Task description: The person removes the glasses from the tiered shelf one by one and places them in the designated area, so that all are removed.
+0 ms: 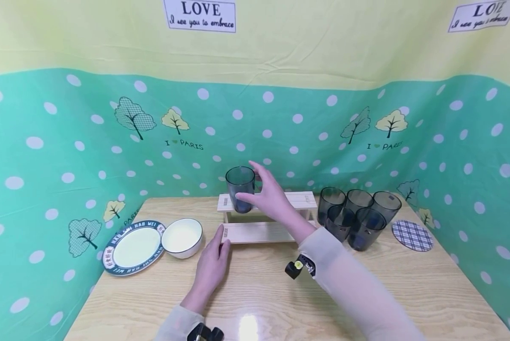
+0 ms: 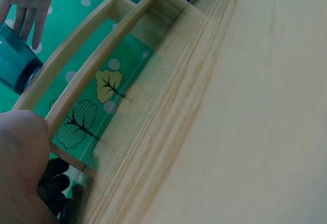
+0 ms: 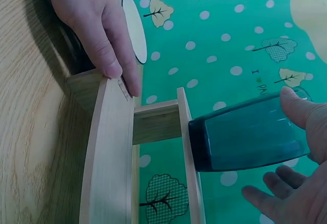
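A dark tinted glass (image 1: 240, 192) stands upright at the left end of the upper board of a two-tier wooden rack (image 1: 259, 232). My right hand (image 1: 273, 196) is beside this glass. Its thumb lies near the rim, and the fingers spread away from the glass wall in the right wrist view. At the rack's left end, my left hand (image 1: 212, 265) holds the lower board, thumb at the front edge. The left wrist view shows the other fingers bent around that end, in shadow.
Several dark glasses (image 1: 359, 213) stand grouped right of the rack, beside a round checked coaster (image 1: 412, 235). To the left are a white bowl (image 1: 182, 237) and a blue-rimmed plate (image 1: 137, 247). A polka-dot cloth (image 1: 280, 123) hangs behind the wooden table (image 1: 259, 289).
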Available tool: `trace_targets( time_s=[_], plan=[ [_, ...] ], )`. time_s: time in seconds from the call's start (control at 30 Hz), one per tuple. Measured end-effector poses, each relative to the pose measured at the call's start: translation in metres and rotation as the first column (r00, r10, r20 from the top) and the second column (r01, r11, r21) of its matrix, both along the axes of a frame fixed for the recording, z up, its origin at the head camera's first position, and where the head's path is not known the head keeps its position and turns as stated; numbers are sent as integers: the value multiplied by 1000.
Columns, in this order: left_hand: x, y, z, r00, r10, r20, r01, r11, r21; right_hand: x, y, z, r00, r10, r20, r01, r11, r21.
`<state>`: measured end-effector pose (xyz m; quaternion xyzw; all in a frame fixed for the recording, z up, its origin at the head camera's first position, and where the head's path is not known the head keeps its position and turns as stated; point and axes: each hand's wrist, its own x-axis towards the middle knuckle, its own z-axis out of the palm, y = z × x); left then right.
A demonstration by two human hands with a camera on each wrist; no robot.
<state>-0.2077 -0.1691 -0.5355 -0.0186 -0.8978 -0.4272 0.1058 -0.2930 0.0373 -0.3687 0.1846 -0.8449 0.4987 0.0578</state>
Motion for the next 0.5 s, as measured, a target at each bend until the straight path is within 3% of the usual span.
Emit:
trace_targets(
  time_s=[0.5],
  plan=[
    [2, 0, 0, 1000, 6, -29, -7, 1000, -8, -1, -6, -4, 1000, 12, 16, -12, 1000, -10]
  ],
)
